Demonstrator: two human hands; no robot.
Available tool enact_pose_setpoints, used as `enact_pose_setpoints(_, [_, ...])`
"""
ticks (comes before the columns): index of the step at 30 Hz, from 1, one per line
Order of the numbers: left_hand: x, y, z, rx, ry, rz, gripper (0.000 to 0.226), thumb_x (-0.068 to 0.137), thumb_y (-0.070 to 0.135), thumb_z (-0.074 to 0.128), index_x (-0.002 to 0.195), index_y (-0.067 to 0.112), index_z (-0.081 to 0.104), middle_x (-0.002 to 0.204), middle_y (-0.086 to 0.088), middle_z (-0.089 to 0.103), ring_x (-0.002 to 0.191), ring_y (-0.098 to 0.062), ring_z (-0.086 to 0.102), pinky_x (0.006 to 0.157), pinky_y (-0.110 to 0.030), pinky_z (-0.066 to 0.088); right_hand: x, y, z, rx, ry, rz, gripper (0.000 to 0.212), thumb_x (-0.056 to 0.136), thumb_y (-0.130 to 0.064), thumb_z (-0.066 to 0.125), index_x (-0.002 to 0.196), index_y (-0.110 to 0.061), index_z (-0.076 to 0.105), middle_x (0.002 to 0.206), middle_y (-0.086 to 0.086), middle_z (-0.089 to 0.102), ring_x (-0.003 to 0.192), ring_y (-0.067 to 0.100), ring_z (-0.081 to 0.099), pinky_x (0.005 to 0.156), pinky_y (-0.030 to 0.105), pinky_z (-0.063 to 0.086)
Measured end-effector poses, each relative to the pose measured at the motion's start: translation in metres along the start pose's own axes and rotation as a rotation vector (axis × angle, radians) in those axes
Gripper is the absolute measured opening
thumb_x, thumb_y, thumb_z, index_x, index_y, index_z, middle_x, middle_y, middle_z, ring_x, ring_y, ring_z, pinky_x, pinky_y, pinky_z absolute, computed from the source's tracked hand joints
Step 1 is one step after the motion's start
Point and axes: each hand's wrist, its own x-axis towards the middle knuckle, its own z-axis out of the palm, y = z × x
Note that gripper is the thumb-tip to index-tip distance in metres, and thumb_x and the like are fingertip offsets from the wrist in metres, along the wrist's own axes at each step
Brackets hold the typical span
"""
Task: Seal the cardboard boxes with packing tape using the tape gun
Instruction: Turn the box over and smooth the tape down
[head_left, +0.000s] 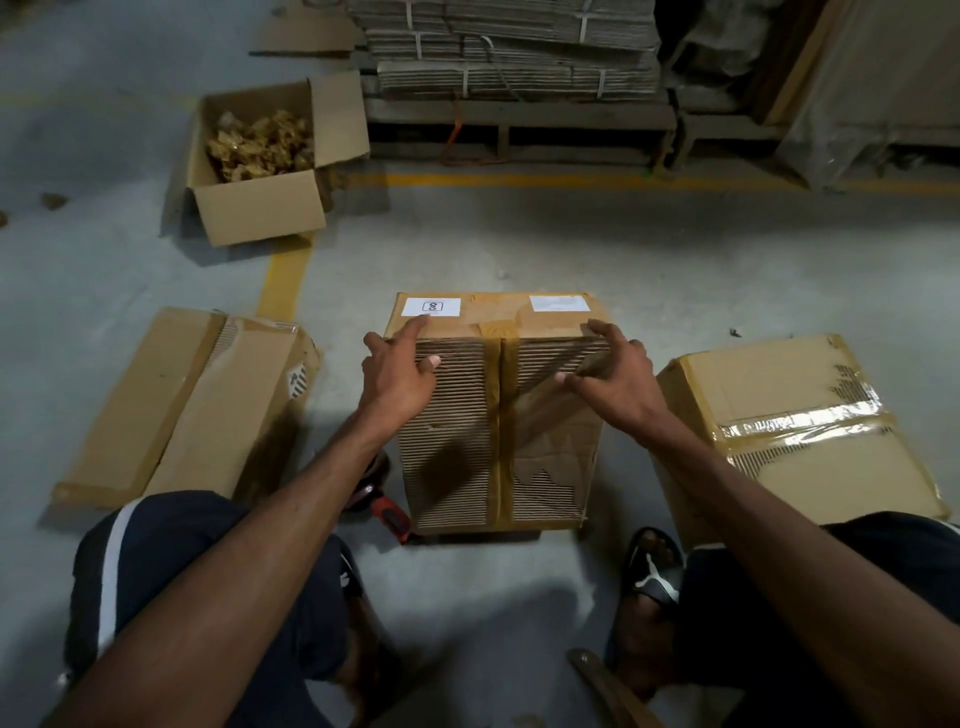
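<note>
Scene: a worn cardboard box (496, 415) is being handled on a warehouse floor (675, 270) by a seated person, with a strip of brown tape (496, 431) already lying down its centre seam.
Left hand (397, 376): fingers are being held straight and relaxed against the box's top left edge, nothing clasped.
Right hand (610, 376): fingers are being spread loosely over the top right edge, likewise gripping nothing.
Tape gun (382, 493): what is probably the dispenser is lying on the floor just beside the box's left side, largely hidden under the left forearm; only a red handle and a dark roll are being shown.
Neighbours: a slit, flattened carton (182, 405) is lying to the left, a taped carton (795, 431) to the right, an open box of scraps (260, 171) beyond.
Step in hand: the box is being steadied or turned, judging by both hands at its far edge.
Next move: the gun is likely being called for, so one hand would need freeing.
</note>
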Motion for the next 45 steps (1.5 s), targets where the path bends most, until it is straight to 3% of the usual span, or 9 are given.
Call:
enact_pose_setpoints(5, [0.000,0.001,0.001,-0.033,0.026,0.008,0.043,0.107,0.025,0.050,0.148,0.037,0.046,0.134,-0.014,0.040,0.121,-0.038,0.053,0.104,-0.043,0.046,0.004,0.008,0.000,-0.027,0.081,0.002,0.098,0.059,-0.061,0.075,0.147,-0.029,0.048,0.133,0.012,0.058,0.109,0.032,0.066,0.091,0.049,0.061])
enact_pose_setpoints(11, [0.005,0.003,0.006,0.036,-0.047,-0.008,0.042,0.105,0.028,0.052,0.146,0.038,0.047,0.135,-0.019,0.045,0.122,-0.042,0.052,0.108,-0.044,0.041,0.008,0.010,-0.004,-0.095,0.134,0.036,0.100,0.061,-0.070,0.075,0.148,-0.026,0.050,0.134,0.014,0.057,0.111,0.035,0.064,0.096,0.051,0.058])
enact_pose_setpoints(22, [0.024,-0.004,0.044,0.132,-0.061,-0.077,0.048,0.103,0.033,0.047,0.150,0.028,0.037,0.140,-0.024,0.045,0.124,-0.043,0.048,0.103,-0.049,0.042,0.015,0.034,0.013,-0.103,0.009,0.030,0.094,0.082,-0.035,0.082,0.159,-0.024,0.028,0.142,0.020,0.041,0.126,0.041,0.050,0.106,0.049,0.048])
enact_pose_setpoints(25, [0.023,-0.007,0.055,0.072,-0.041,-0.094,0.067,0.096,0.044,0.057,0.154,0.031,0.027,0.147,-0.021,0.043,0.131,-0.041,0.042,0.104,-0.048,0.039,0.017,0.040,0.023,-0.090,0.018,0.004,0.098,0.080,-0.031,0.082,0.160,-0.031,0.023,0.146,0.019,0.038,0.125,0.044,0.052,0.101,0.050,0.052])
enact_pose_setpoints(29, [0.002,-0.010,0.066,-0.183,0.045,-0.187,0.113,0.089,0.038,0.075,0.159,0.031,-0.013,0.147,-0.022,0.045,0.131,-0.042,0.049,0.105,-0.048,0.043,0.015,0.061,0.038,0.007,-0.001,0.036,0.129,0.071,-0.045,0.084,0.160,-0.043,-0.009,0.144,0.023,0.043,0.123,0.047,0.054,0.101,0.058,0.052])
enact_pose_setpoints(33, [-0.007,-0.034,0.083,-0.408,0.008,-0.366,0.124,0.085,0.027,0.079,0.157,0.029,-0.022,0.145,-0.015,0.054,0.125,-0.037,0.057,0.105,-0.045,0.045,0.012,0.103,0.051,0.310,-0.102,0.232,0.138,0.070,-0.037,0.088,0.158,-0.045,-0.018,0.143,0.020,0.053,0.119,0.035,0.064,0.094,0.053,0.058])
enact_pose_setpoints(37, [-0.014,-0.047,0.104,-0.487,-0.036,-0.384,0.120,0.084,0.017,0.079,0.159,0.028,-0.015,0.149,-0.008,0.051,0.131,-0.032,0.053,0.106,-0.043,0.041,0.009,0.116,0.060,0.437,-0.130,0.358,0.107,0.083,-0.007,0.080,0.162,-0.020,0.010,0.127,0.014,0.060,0.109,0.031,0.067,0.071,0.028,0.056])
enact_pose_setpoints(40, [-0.011,-0.055,0.114,-0.510,-0.098,-0.397,0.112,0.085,0.016,0.076,0.160,0.028,-0.006,0.139,0.001,0.054,0.124,-0.026,0.054,0.102,-0.041,0.043,0.012,0.129,0.072,0.363,-0.140,0.419,0.055,0.073,-0.013,0.082,0.124,-0.003,0.062,0.114,0.013,0.071,0.106,0.033,0.069,0.074,0.030,0.056])
enact_pose_setpoints(45, [-0.007,-0.073,0.129,-0.427,-0.211,-0.420,0.079,0.082,0.018,0.078,0.149,0.019,0.034,0.134,0.003,0.058,0.118,-0.020,0.055,0.096,-0.035,0.044,0.014,0.143,0.086,0.366,-0.195,0.468,0.040,0.077,-0.006,0.081,0.114,-0.006,0.065,0.108,0.009,0.068,0.105,0.030,0.067,0.093,0.046,0.059])
